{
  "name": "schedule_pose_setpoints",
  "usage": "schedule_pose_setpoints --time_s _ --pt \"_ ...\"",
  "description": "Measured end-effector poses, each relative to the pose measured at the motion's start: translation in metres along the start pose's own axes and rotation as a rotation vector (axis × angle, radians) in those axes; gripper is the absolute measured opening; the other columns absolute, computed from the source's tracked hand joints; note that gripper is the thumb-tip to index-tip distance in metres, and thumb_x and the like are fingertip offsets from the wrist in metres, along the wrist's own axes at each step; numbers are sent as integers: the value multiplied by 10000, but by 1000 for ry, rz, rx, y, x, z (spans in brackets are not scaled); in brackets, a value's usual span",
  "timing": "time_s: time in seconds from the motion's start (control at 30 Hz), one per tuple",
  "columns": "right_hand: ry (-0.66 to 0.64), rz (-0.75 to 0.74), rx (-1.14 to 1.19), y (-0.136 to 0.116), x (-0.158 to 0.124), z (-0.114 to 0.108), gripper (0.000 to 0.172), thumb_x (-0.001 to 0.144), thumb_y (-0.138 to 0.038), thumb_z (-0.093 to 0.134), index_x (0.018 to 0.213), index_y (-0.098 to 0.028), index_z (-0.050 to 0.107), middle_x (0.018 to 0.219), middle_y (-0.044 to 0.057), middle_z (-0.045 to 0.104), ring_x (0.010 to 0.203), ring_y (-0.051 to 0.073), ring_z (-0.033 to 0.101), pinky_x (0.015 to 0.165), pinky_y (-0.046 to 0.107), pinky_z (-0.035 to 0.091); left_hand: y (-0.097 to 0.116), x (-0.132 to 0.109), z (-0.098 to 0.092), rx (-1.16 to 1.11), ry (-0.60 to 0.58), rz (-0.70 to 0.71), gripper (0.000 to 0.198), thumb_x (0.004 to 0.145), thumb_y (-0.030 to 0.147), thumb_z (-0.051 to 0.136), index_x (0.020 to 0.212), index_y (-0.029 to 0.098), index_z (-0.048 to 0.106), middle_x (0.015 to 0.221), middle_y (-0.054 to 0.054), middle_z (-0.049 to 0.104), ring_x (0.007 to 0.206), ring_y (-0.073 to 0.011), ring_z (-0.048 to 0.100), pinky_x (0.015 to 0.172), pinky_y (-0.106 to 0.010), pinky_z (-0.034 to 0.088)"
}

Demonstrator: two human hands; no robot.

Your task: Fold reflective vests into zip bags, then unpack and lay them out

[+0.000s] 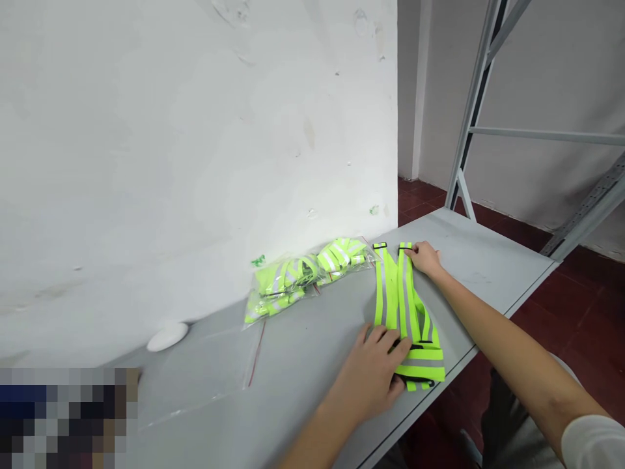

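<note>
A neon-yellow reflective vest (430, 365) made of straps with silver stripes lies folded lengthwise on the grey tabletop (312, 391). Two straps run up from its waistband, each with a black buckle at its far end. My right hand (424, 257) pinches the end of the right strap by its buckle. Across the lower part, my left hand (374, 368) has its fingers curled over the straps and its thumb at the waistband's left edge. Part of the vest is hidden under those fingers.
Against the white wall (195, 163) lie clear bags of folded reflective vests (286, 277). A flat clear zip bag (209, 371) with a red seal line is at the left, near a white oval object (167, 337). A grey metal frame (476, 98) rises at the far right end.
</note>
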State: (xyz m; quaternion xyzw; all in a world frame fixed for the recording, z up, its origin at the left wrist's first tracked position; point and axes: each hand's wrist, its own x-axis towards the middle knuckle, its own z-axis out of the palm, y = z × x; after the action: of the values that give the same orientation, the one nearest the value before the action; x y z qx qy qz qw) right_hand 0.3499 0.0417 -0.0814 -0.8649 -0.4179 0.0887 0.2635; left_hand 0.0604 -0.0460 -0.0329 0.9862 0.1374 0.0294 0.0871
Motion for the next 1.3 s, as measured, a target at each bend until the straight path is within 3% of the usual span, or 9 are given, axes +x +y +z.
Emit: schedule_pose_setpoints --time_s 0.3,0.4,0.53,0.67,0.77,0.9,1.07,1.2,1.3 --pt "59 -35 78 3 17 2 237 868 -370 525 735 -179 570 929 51 566 819 197 523 814 369 293 -11 4 -3 -80 -3 -37 465 804 236 542 1263 243 467 1147 -54 575 1058 -259 462 931 -404 401" --pt "68 -51 132 -3 6 -9 231 832 -380 572 910 -164 586 986 83 579 849 219 550 848 401 325 -11 2 2 -89 33 -45 586 791 244 550 1360 248 410 1175 -71 558 1074 -272 459 946 -425 396" --pt "74 -166 225 -13 -55 -44 342 887 -395 505 1152 -178 510 1137 105 566 890 203 587 875 384 392 -9 1 8 -101 87 -42 652 777 241 571 1403 240 389 1204 -92 525 1101 -286 449 970 -443 387" --pt "-207 -760 307 -14 -158 -78 369 914 -457 515 1191 -213 499 1056 80 617 958 218 583 870 365 447 -8 3 13 -140 154 -92 656 763 249 613 1392 240 430 1217 -123 468 1115 -311 435 950 -470 408" --pt "-292 -931 67 -3 -210 -79 493 791 -479 698 1180 -220 538 1071 93 630 1008 278 574 902 440 450 -11 4 17 -223 153 -89 646 772 233 612 1395 215 443 1141 -111 494 1082 -288 446 955 -461 426" --pt "-153 -923 43 19 -221 -57 345 880 -346 620 1174 -180 552 1107 133 624 1027 270 585 885 427 493 -18 -1 15 -378 153 -40 616 808 229 583 1406 208 435 1249 -104 511 1190 -272 423 1049 -444 387" --pt "-174 -833 190 28 -206 -51 233 931 -301 539 1134 -192 573 1030 108 638 973 228 591 835 372 510 -29 -9 11 -621 159 -97 619 824 212 579 1418 261 412 1437 -51 457 1306 -227 420 1124 -381 323" --pt "-152 -705 268 25 -197 -56 199 962 -354 478 954 -211 615 846 57 638 846 206 579 770 359 478 -32 -6 12 -725 174 -255 416 858 386 592 1251 249 582 1224 -38 631 1108 -231 580 1002 -368 438" --pt "-172 -588 250 21 -190 -56 355 992 -392 385 741 -213 562 682 17 576 725 188 553 740 365 450 -27 1 14 -668 211 -308 365 842 482 593 1064 201 666 1013 -48 667 982 -237 595 893 -357 481"
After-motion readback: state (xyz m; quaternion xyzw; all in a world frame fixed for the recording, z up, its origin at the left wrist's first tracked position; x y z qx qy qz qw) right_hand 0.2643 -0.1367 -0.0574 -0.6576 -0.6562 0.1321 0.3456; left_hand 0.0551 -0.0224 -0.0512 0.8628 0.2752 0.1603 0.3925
